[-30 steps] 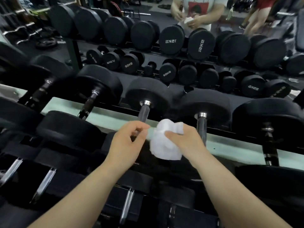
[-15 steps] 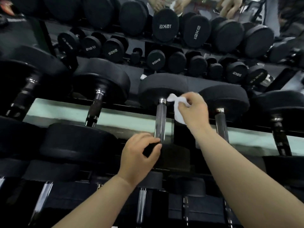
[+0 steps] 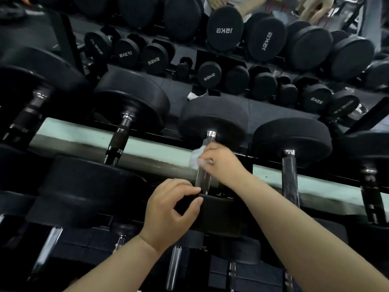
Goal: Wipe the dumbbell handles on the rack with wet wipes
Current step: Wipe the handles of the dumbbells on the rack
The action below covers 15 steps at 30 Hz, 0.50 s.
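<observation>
The right hand (image 3: 221, 163) pinches a white, blurred wet wipe (image 3: 196, 159) against the upper part of the centre dumbbell handle (image 3: 203, 179), just below its far weight head (image 3: 212, 114). At 6 o'clock from it, the left hand (image 3: 170, 211) curls thumb and fingers on the near weight head (image 3: 221, 213). Neighbouring dumbbells (image 3: 292, 138) lie on the rack (image 3: 84, 131) at 3 and 9 o'clock.

A black dumbbell rack (image 3: 271, 163), with a pale green strip showing beneath the handles, holds a row of black round-headed dumbbells, their handles pointing toward the viewer. The middle dumbbell (image 3: 212, 119) has a shiny metal handle. Just left of it lies a dark-handled dumbbell (image 3: 130, 100); just right of it, a grey-handled dumbbell (image 3: 292, 138). Below the middle dumbbell, a lower tier carries chrome-handled dumbbells (image 3: 174, 264).
</observation>
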Each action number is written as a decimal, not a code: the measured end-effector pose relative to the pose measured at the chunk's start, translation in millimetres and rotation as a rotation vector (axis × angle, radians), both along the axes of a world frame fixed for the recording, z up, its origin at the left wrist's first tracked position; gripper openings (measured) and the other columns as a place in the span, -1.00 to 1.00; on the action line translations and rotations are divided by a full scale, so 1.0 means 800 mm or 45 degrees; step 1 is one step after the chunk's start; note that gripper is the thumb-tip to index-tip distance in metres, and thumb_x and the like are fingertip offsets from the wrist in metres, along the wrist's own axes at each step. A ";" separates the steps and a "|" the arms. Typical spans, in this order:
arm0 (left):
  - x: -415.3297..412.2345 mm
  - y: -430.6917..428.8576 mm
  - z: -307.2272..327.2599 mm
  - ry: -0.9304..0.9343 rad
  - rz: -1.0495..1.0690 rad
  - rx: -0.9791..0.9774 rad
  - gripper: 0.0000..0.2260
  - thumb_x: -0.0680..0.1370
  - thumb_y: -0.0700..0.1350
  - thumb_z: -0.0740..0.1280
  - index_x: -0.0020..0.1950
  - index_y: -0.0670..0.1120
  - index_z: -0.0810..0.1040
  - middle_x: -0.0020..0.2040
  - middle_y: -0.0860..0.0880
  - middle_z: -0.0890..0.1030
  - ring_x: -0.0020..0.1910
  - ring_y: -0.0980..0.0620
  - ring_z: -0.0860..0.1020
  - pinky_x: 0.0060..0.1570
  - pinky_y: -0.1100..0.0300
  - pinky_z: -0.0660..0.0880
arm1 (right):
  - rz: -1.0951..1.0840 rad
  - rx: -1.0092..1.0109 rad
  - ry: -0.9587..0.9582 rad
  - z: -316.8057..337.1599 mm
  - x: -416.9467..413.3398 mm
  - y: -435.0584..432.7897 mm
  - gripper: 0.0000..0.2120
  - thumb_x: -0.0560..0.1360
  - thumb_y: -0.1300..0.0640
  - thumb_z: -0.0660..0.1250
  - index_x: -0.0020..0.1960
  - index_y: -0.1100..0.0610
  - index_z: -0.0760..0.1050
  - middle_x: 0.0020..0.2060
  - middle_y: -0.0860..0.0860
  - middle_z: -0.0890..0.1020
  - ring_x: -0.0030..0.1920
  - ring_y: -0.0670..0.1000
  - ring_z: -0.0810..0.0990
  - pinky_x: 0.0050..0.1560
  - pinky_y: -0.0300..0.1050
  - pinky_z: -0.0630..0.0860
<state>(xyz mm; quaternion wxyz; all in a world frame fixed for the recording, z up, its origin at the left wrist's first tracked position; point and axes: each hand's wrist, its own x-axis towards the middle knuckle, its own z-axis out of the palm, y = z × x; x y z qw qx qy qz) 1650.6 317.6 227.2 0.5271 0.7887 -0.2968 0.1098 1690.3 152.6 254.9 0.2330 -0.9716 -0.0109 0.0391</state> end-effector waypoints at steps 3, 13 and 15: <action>0.000 0.000 0.000 0.023 0.013 -0.001 -0.89 0.41 -0.03 0.29 -0.08 0.04 0.50 -0.17 0.15 0.53 -0.14 0.20 0.50 -0.07 0.34 0.46 | -0.172 -0.081 -0.144 -0.001 0.026 -0.005 -0.80 0.50 0.22 0.21 -0.05 0.29 0.58 0.12 0.15 0.52 0.21 0.08 0.43 0.18 -0.19 0.27; 0.000 0.000 -0.002 0.015 0.022 0.006 -0.89 0.41 -0.02 0.28 -0.08 0.05 0.49 -0.07 0.09 0.50 -0.12 0.22 0.48 -0.03 0.41 0.42 | 0.122 -0.067 -0.061 0.000 -0.004 -0.004 -0.82 0.46 0.25 0.26 -0.06 0.31 0.59 0.02 0.21 0.57 0.07 0.14 0.53 0.10 -0.12 0.37; 0.000 0.000 -0.003 0.015 0.028 0.005 -0.89 0.41 -0.03 0.28 -0.08 0.05 0.49 -0.07 0.08 0.50 -0.13 0.20 0.48 -0.04 0.42 0.42 | -0.074 -0.084 -0.127 -0.003 0.018 -0.011 -0.75 0.50 0.15 0.22 -0.06 0.31 0.58 0.07 0.19 0.55 0.10 0.14 0.51 0.12 -0.09 0.40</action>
